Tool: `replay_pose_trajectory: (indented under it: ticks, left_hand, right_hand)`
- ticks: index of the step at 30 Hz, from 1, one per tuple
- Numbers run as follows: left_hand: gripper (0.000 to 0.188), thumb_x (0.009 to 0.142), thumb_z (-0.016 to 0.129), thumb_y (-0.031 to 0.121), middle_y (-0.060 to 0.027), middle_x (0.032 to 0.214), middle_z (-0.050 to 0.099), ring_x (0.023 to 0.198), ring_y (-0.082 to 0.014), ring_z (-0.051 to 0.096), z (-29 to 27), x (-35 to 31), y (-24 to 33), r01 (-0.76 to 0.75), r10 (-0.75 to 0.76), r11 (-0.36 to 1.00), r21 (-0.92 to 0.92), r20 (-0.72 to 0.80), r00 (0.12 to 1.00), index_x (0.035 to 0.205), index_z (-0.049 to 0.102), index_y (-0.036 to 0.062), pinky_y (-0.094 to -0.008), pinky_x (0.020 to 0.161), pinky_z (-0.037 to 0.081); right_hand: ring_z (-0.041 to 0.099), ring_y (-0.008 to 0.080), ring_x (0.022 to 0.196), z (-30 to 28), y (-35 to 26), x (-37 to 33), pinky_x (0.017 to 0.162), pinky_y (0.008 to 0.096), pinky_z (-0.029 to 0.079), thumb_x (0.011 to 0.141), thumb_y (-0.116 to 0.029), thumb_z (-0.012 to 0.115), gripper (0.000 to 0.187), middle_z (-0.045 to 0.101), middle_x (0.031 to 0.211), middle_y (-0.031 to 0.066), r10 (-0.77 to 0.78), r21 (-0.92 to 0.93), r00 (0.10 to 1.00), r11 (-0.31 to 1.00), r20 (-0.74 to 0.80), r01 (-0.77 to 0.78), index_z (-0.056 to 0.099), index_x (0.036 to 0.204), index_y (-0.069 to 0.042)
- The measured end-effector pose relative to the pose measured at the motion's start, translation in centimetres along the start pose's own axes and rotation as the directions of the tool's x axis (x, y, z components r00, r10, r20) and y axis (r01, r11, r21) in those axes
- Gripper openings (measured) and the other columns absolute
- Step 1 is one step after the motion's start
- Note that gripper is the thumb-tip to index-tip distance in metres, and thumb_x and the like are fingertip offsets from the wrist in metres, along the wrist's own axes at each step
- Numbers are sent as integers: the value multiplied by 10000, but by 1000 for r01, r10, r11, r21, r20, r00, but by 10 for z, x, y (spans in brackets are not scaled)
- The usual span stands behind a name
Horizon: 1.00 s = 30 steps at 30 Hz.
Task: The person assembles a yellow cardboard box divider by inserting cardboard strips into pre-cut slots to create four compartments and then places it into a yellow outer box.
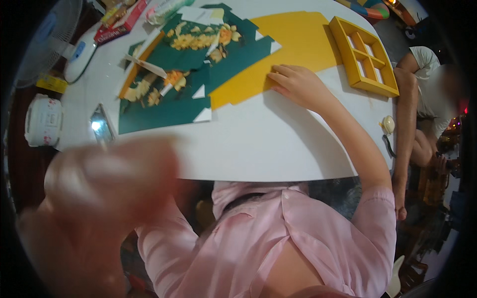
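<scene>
My right hand (298, 85) lies on the edge of a yellow card sheet (298, 37), its fingers stretched out and slightly bent. Close to the camera at lower left is my left hand (114, 174), smeared by motion, so its fingers cannot be made out. Left of the yellow sheet lie dark green card pieces (166, 116) printed with yellow and orange flowers, with white corners showing. A narrow yellow strip (141, 64) rests on their left side, and a thin pale stick-like piece (145, 65) lies across it.
A yellow divided tray (355, 69) sits at the right edge of the white table (238, 149), near a small round cream object (388, 124). On the left are a shiny phone-like object (102, 125), a white container (44, 121), a red box (119, 25) and a fan (47, 39). A person (422, 94) sits at right.
</scene>
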State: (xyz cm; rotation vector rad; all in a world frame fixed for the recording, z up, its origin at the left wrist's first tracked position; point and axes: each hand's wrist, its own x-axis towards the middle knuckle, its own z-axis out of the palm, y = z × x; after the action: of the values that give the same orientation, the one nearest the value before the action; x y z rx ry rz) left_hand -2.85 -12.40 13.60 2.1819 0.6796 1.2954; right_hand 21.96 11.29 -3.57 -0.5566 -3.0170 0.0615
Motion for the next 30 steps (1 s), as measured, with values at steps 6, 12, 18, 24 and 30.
replay_pose_trajectory:
  ticks: [6, 12, 18, 24, 30]
  left_hand:
    - [445, 982, 478, 255, -268, 1310, 558, 1247, -397, 533, 35, 5, 3, 55, -45, 991, -124, 82, 996, 1323, 518, -29, -545, 1099, 387]
    - [478, 942, 549, 230, -244, 1346, 550, 1287, -369, 513, 41, 5, 7, 72, -60, 989, -131, 99, 993, 1359, 500, 1, -525, 1113, 372]
    - [541, 901, 620, 204, -219, 1382, 542, 1327, -340, 492, 24, 2, 15, 94, -88, 991, -97, 58, 994, 1395, 482, 31, -504, 1126, 357]
    - [625, 860, 691, 178, -194, 1418, 534, 1367, -312, 472, 2, -21, -51, 492, -432, 861, 127, -325, 841, 1430, 464, 61, -484, 1139, 343]
    - [690, 834, 560, 45, -137, 1590, 327, 1477, -344, 280, 35, -106, -115, 700, -755, 315, 641, -278, 594, 1493, 439, 210, -506, 1199, 230]
  right_hand:
    - [652, 294, 1055, -5, -8, 13, 821, 360, 562, 896, -83, 610, 441, 632, 1177, 178, -137, -296, 974, 937, 181, 187, 537, 1323, 0]
    - [677, 272, 966, 1, -8, 12, 798, 371, 559, 861, -45, 624, 431, 665, 1112, 145, -86, -296, 986, 947, 144, 126, 576, 1288, -11]
    - [649, 258, 846, 32, -10, 16, 698, 367, 533, 769, -38, 633, 174, 661, 863, 63, -40, -38, 883, 999, -469, 25, 685, 933, -54]
    - [630, 269, 849, 36, -14, 11, 724, 379, 522, 751, -23, 646, 72, 662, 870, 54, 259, 302, 778, 949, -572, -94, 679, 799, -66]
    - [623, 266, 825, 34, -16, 8, 720, 357, 514, 734, 29, 676, 112, 657, 865, 66, 317, 489, 771, 872, -552, -8, 677, 817, -46]
